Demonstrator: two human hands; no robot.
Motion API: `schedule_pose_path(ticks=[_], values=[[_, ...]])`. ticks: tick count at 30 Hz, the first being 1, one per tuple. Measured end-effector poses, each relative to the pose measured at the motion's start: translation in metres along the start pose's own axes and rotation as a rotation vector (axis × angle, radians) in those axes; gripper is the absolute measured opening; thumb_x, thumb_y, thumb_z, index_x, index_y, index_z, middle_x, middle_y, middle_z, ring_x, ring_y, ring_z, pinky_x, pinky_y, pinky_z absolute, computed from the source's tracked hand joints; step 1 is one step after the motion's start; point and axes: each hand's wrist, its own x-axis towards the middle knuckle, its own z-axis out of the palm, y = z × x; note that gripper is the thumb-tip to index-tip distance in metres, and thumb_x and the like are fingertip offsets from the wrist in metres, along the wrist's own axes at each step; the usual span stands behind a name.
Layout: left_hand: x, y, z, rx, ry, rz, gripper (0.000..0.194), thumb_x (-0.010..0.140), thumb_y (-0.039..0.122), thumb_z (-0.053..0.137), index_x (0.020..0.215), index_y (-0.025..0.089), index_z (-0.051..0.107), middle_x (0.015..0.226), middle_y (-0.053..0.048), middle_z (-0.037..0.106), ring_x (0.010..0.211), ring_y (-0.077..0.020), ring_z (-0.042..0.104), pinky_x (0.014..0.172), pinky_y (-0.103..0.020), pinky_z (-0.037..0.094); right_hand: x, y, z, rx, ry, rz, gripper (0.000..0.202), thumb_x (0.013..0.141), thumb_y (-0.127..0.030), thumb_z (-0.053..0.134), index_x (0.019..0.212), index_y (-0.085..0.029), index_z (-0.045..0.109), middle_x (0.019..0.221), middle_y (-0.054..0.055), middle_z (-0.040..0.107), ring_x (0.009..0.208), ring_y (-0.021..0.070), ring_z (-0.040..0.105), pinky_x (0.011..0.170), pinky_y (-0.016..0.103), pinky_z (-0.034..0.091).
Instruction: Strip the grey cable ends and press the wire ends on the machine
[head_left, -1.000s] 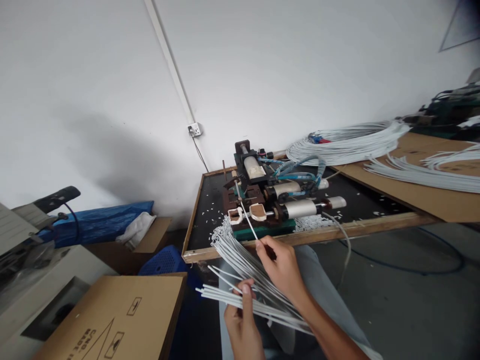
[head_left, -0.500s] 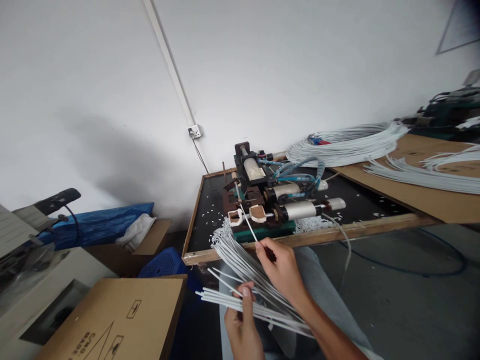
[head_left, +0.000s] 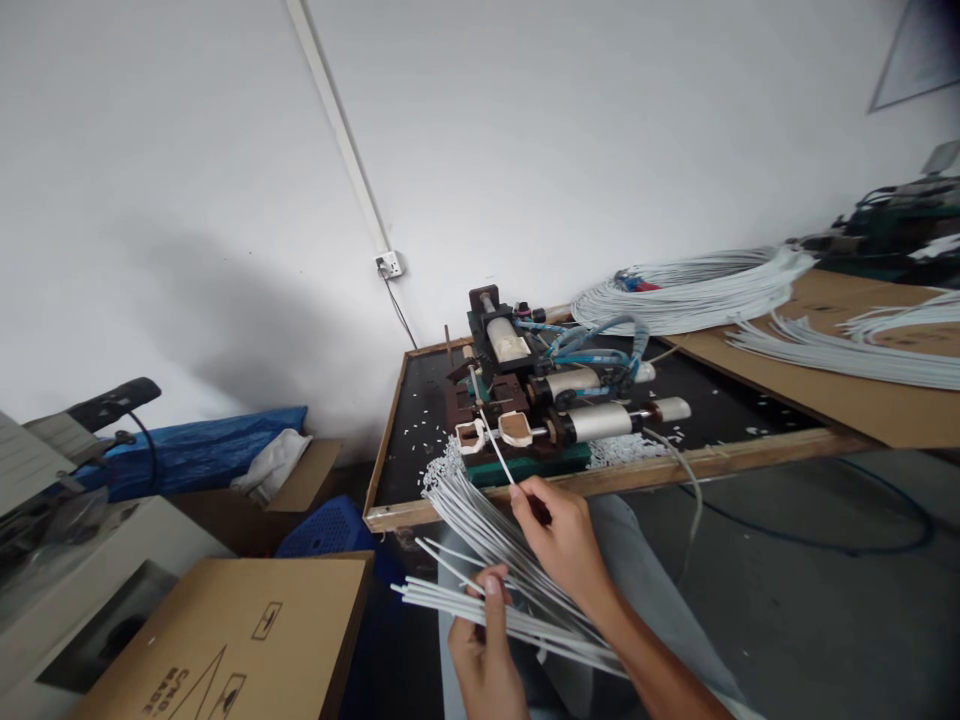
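Between the thumb and forefinger of my right hand (head_left: 559, 530) is a single white wire (head_left: 501, 455). Its far end reaches between the jaws of a small pneumatic machine (head_left: 517, 465) on a green base. Lower down, my left hand (head_left: 487, 640) is closed around a bundle of white wires (head_left: 442, 597), their ends poking out to the left. Another thick bunch of white wires (head_left: 487, 525) runs from the table edge back under my right hand. Small white cut pieces (head_left: 442, 465) lie heaped beside the machine.
The machine stands on a black table (head_left: 412, 410) with a wooden rim. Blue air hoses (head_left: 600, 350) loop behind its cylinders. Coiled white wires (head_left: 697, 290) and a cardboard sheet (head_left: 810, 370) lie on the right. A cardboard box (head_left: 247, 620) and blue crate (head_left: 322, 530) stand left.
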Motion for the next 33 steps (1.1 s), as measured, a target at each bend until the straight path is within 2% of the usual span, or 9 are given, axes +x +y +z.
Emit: schedule_pose_path(ticks=[21,27,30,33], values=[[0.001,-0.001,-0.001,-0.014,-0.026,0.007,0.056,0.069,0.065,0.080,0.084,0.011,0.081,0.088,-0.012,0.074,0.093,-0.0291,0.069,0.088,-0.037,0.054,0.002,-0.001,0.002,0.039,-0.002,-0.046,0.033,0.100,-0.023,0.051,0.067,-0.020,0.048,0.058,-0.005,0.049,0.052,0.0109,0.047,0.054,0.023,0.034],[0.004,-0.005,-0.002,-0.013,-0.029,0.002,0.055,0.068,0.064,0.081,0.085,0.012,0.081,0.083,-0.011,0.074,0.092,-0.0299,0.069,0.084,-0.036,0.055,-0.001,-0.008,-0.007,0.078,0.016,-0.085,0.033,0.099,-0.020,0.050,0.067,-0.021,0.046,0.058,-0.006,0.045,0.052,0.0100,0.046,0.053,0.022,0.034],[0.003,-0.005,-0.001,-0.039,-0.052,-0.015,0.055,0.069,0.064,0.080,0.087,0.012,0.081,0.088,-0.013,0.076,0.097,-0.0319,0.070,0.087,-0.037,0.054,-0.006,-0.016,-0.013,0.129,-0.068,-0.155,0.032,0.099,-0.020,0.048,0.067,-0.021,0.045,0.059,-0.005,0.045,0.052,0.0100,0.046,0.052,0.022,0.034],[0.001,-0.004,0.000,-0.039,-0.087,-0.005,0.057,0.072,0.066,0.077,0.089,0.011,0.081,0.093,-0.014,0.077,0.099,-0.0315,0.069,0.089,-0.036,0.052,-0.007,-0.021,-0.012,0.121,-0.274,-0.178,0.030,0.101,-0.021,0.046,0.071,-0.021,0.050,0.065,-0.003,0.051,0.058,0.0119,0.053,0.056,0.023,0.037]])
